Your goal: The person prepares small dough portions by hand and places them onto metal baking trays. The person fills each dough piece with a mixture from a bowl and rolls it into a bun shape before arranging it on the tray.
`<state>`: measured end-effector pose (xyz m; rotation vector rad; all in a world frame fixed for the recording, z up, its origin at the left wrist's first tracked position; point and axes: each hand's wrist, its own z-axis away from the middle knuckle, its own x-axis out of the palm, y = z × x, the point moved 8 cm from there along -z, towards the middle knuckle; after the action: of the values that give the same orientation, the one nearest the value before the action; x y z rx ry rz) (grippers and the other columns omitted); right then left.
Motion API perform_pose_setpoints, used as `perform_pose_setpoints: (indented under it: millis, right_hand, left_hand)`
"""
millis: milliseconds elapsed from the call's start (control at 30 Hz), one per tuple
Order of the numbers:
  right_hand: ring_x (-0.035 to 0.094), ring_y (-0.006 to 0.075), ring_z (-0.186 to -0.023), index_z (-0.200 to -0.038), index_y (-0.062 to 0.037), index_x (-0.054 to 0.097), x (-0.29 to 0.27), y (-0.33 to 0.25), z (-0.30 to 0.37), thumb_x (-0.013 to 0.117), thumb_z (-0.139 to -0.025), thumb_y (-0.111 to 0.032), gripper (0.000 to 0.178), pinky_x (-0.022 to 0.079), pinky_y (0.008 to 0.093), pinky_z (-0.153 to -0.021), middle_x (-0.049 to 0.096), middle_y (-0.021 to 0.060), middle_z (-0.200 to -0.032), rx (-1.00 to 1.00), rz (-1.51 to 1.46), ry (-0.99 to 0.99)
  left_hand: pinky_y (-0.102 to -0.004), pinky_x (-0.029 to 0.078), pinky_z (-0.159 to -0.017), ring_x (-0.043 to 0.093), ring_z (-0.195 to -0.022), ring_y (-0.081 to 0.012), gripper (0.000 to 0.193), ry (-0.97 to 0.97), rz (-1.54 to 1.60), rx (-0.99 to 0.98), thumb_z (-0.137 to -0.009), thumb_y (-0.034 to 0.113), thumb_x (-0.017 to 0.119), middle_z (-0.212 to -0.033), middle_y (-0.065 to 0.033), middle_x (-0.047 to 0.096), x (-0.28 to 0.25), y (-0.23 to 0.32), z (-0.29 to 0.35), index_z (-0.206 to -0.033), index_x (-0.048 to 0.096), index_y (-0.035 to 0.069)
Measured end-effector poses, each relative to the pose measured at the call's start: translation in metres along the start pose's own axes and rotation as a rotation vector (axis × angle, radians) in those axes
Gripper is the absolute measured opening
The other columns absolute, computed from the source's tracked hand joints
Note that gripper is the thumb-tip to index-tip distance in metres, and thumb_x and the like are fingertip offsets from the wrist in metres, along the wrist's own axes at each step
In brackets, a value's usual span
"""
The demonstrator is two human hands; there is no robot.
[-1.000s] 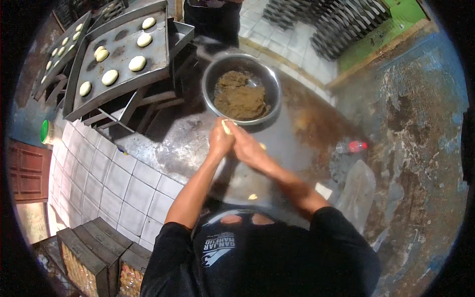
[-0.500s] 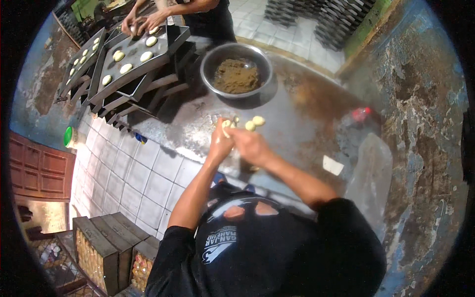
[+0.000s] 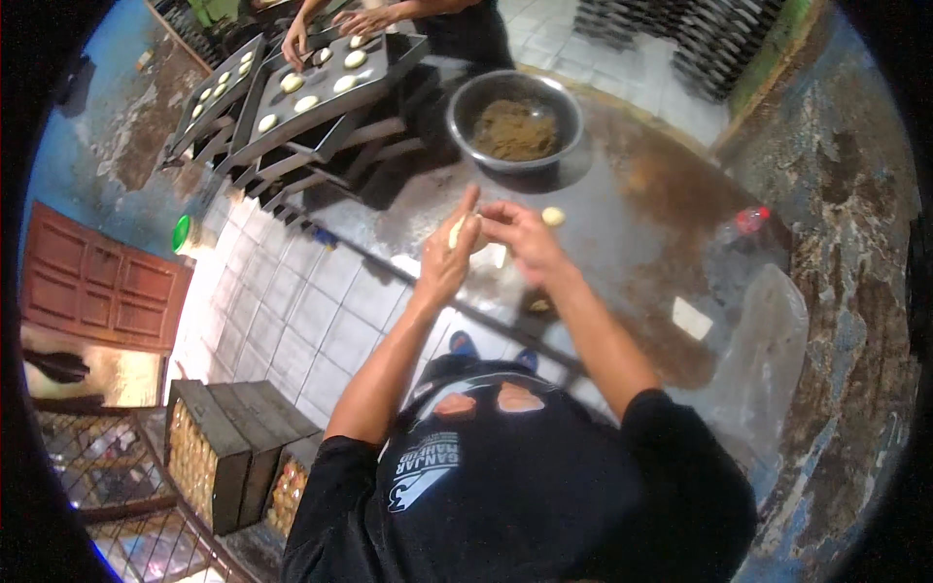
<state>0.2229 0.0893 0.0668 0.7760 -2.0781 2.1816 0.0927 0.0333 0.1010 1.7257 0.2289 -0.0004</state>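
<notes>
My left hand (image 3: 447, 260) is raised over the near edge of the metal table, its fingers closed round a pale piece of dough (image 3: 456, 231). My right hand (image 3: 531, 245) meets it from the right, fingers bent and pinched together against the left thumb. What sits between the right fingertips is too small to make out. Just beyond the right hand lies a round pale dough ball (image 3: 553, 216) on the table. Farther off stands a metal bowl (image 3: 457, 138) with a brown crumbly filling (image 3: 517, 130) inside.
Stacked metal trays (image 3: 321, 124) with dough balls stand at the far left, where a co-worker's hands (image 3: 364, 19) work. A plastic bottle with a red cap (image 3: 750, 222), a white card (image 3: 691, 318) and a clear plastic bag (image 3: 768, 335) lie on the right. Boxes (image 3: 209, 457) are at lower left.
The view has swung, so the surroundings appear farther right. My hands have risen slightly and the right fingers have drawn up beside the left thumb. The co-worker's hands have moved apart.
</notes>
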Motion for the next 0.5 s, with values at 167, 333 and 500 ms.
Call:
perform_pose_setpoints:
  millis: [167, 333, 500]
  right_hand:
    - [0.072, 0.0224, -0.082, -0.107, -0.0036, 0.074, 0.115, -0.039, 0.018, 0.071, -0.089, -0.009, 0.019, 0.057, 0.0353, -0.081, 0.074, 0.0103, -0.091, -0.654, 0.779, -0.57]
    - [0.067, 0.0326, -0.106, -0.125, -0.0026, 0.065, 0.134, -0.042, -0.011, 0.076, -0.089, -0.018, 0.041, 0.055, 0.0413, -0.095, 0.067, 0.0172, -0.113, -0.617, 0.494, -0.215]
    - [0.062, 0.019, -0.104, -0.126, 0.0029, 0.057, 0.173, 0.037, -0.05, 0.072, -0.098, -0.031, 0.047, 0.052, 0.0335, -0.089, 0.064, 0.0109, -0.11, -0.141, 0.326, -0.079]
  left_hand:
    - [-0.0329, 0.051, -0.097, 0.067, -0.112, -0.0226, 0.042, -0.228, -0.268, 0.034, -0.094, 0.017, 0.07, -0.132, -0.0164, 0.067, -0.059, -0.014, 0.018, -0.131, 0.066, -0.001]
    - [-0.0362, 0.034, -0.116, 0.045, -0.141, -0.0234, 0.059, -0.018, 0.262, -0.303, -0.109, 0.053, 0.038, -0.158, -0.0129, 0.046, -0.114, -0.042, -0.001, -0.146, 0.058, 0.012]
    - [-0.0409, 0.014, -0.125, 0.023, -0.155, -0.0278, 0.071, -0.007, 0.691, -0.206, -0.107, 0.062, 0.031, -0.168, -0.0099, 0.027, -0.129, -0.036, -0.03, -0.163, 0.029, 0.02]
